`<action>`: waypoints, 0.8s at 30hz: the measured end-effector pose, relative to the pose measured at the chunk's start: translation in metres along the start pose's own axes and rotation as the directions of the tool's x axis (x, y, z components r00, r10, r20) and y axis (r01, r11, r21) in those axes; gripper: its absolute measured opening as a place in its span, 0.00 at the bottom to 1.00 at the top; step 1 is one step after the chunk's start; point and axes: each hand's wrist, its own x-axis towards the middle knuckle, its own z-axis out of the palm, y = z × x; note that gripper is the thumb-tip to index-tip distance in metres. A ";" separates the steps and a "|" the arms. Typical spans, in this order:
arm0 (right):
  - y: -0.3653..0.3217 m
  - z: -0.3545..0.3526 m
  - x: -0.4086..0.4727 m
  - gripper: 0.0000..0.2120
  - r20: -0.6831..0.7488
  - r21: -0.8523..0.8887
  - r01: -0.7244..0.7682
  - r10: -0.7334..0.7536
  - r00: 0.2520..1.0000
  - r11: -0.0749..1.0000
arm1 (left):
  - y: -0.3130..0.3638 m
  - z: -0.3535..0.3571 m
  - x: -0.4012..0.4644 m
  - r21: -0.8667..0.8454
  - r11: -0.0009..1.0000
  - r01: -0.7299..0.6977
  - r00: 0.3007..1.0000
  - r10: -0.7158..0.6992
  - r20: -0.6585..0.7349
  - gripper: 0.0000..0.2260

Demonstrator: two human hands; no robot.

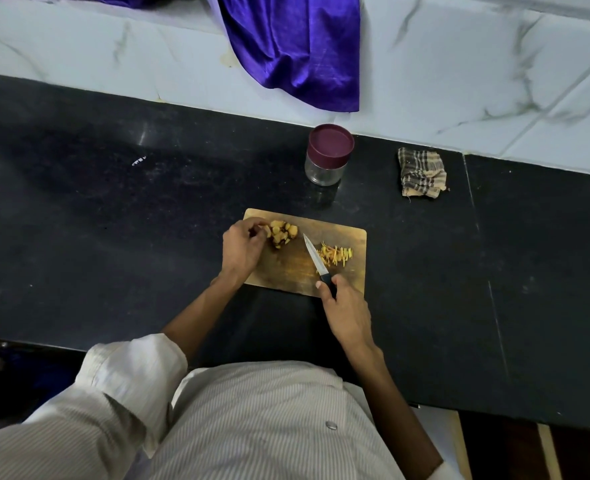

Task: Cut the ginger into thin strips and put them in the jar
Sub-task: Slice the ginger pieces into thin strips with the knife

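A wooden cutting board [291, 271] lies on the black counter. Knobbly ginger pieces [283, 233] sit at its far left, and my left hand [241, 245] curls its fingers on their left edge. A small heap of thin yellow ginger strips [335, 255] lies at the board's right. My right hand [345, 311] grips the black handle of a small knife [316, 259], whose blade points away between the pieces and the strips. A glass jar [324, 169] with a maroon lid on it stands beyond the board.
A folded checked cloth [421, 172] lies to the right of the jar. A purple fabric [300, 50] hangs over the white marble wall behind. The black counter [113, 220] stretches left and right; its near edge runs by my body.
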 end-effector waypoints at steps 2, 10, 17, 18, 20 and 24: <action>0.002 0.001 0.001 0.17 -0.009 0.044 -0.003 0.003 1.000 0.999 | 0.004 0.002 -0.005 -0.014 1.000 -0.013 1.000 0.014 0.018 0.09; 0.004 0.005 0.001 0.18 -0.015 0.221 -0.028 0.032 0.999 0.975 | 0.011 0.036 -0.019 0.109 0.987 -0.117 0.969 0.090 0.228 0.08; 0.005 0.008 0.001 0.17 0.027 0.285 -0.062 0.057 0.998 0.956 | 0.002 0.039 -0.027 0.172 0.972 -0.162 0.967 0.122 0.222 0.15; 0.005 0.008 0.001 0.16 0.039 0.281 -0.069 0.061 0.997 0.957 | 0.001 0.039 -0.027 0.175 0.970 -0.167 0.967 0.127 0.223 0.15; 0.003 0.008 0.002 0.14 0.056 0.242 -0.067 0.055 0.997 0.968 | -0.001 0.041 -0.027 0.189 0.967 -0.173 0.966 0.128 0.225 0.14; 0.000 0.011 0.003 0.13 0.067 0.167 -0.055 0.044 0.997 0.984 | -0.002 0.044 -0.027 0.217 0.961 -0.171 0.968 0.122 0.221 0.11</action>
